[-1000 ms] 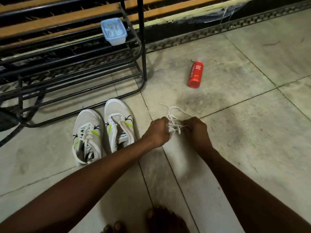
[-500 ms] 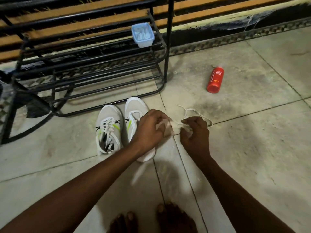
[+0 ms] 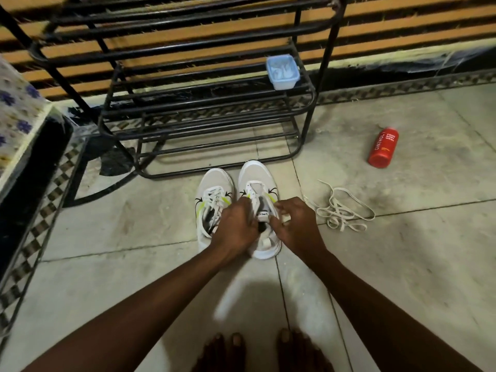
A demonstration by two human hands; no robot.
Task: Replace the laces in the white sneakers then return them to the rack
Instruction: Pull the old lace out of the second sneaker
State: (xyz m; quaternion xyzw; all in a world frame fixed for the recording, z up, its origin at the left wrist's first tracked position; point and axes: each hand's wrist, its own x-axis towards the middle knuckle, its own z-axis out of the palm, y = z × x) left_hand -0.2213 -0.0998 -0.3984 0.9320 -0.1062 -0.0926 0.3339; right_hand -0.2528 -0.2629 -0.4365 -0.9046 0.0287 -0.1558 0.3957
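Observation:
Two white sneakers with yellow-green accents stand side by side on the floor, toes toward the black metal rack [image 3: 308, 98]. The left sneaker [image 3: 212, 189] is laced. The right sneaker [image 3: 255, 175] has no lace in its eyelets. My left hand [image 3: 236, 229] grips the left side of the right sneaker's opening. My right hand [image 3: 295, 226] grips its right side, fingers curled at the collar. A loose white lace [image 3: 341, 210] lies tangled on the tiles just right of my right hand.
A pale blue plastic tub [image 3: 283, 72] sits on a rack shelf. A red bottle [image 3: 383, 147] lies on the floor to the right. A low ledge with a flowered cloth [image 3: 16, 122] is at the left. My bare feet [image 3: 257, 353] are at the bottom edge.
Both hands held the loose lace a second ago. They dropped it on the floor and moved left onto the unlaced right sneaker. The view has shifted left.

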